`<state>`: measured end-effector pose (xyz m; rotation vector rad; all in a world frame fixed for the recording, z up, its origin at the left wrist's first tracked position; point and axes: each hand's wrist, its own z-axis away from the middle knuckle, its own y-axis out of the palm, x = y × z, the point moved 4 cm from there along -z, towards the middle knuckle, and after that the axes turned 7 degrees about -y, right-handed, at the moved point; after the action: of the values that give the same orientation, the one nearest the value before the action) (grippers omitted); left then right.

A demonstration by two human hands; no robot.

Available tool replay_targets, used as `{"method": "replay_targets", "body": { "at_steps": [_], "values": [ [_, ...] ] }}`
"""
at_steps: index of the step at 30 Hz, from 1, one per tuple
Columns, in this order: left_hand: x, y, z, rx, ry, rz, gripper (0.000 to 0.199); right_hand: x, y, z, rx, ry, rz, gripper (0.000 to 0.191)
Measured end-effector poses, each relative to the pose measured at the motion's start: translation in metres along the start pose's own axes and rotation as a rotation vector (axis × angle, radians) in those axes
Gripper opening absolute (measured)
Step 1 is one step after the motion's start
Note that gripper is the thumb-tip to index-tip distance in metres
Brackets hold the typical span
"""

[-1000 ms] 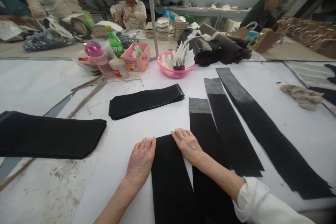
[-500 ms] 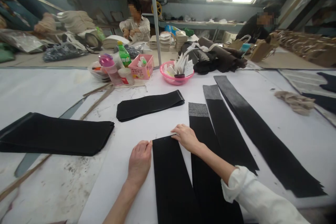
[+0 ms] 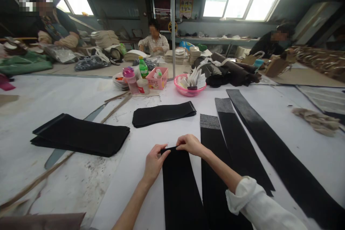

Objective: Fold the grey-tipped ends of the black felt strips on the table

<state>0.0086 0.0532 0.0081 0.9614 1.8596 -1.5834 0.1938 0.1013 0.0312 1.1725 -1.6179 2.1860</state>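
Note:
A long black fabric strip lies lengthwise on the white table in front of me. My left hand pinches its far left corner between thumb and fingers. On the same far edge, a little to the right, my right hand pinches the fabric too. Just right of it runs a stack of black strips with a speckled grey end, partly under my right forearm. Beyond that lie a second grey-ended stack and a longer dark stack.
Two more black fabric stacks lie left and ahead. Behind them stand a pink basket of paper slips, a pink box, a green bottle and a metal pole. A crumpled beige cloth lies right. Several people sit or stand across the table.
My view has tilted up and turned left. My left hand has shifted from beside the strip's corner to pinching it; both hands now lift the far edge slightly.

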Motion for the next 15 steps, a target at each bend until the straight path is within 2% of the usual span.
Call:
{"method": "replay_targets", "body": {
  "at_steps": [5,9,15],
  "values": [
    [-0.032,-0.008,-0.001,0.077,-0.031,0.134,0.029,0.024,-0.009,0.018,-0.099,-0.082,-0.044,0.005],
    [-0.048,-0.019,0.003,0.113,-0.023,0.174,0.024,0.041,-0.015,0.034,-0.220,-0.147,-0.069,0.009],
    [-0.067,-0.038,0.013,0.155,-0.029,0.226,0.020,0.050,-0.028,0.056,-0.232,-0.015,-0.073,0.030]
  ]
}}
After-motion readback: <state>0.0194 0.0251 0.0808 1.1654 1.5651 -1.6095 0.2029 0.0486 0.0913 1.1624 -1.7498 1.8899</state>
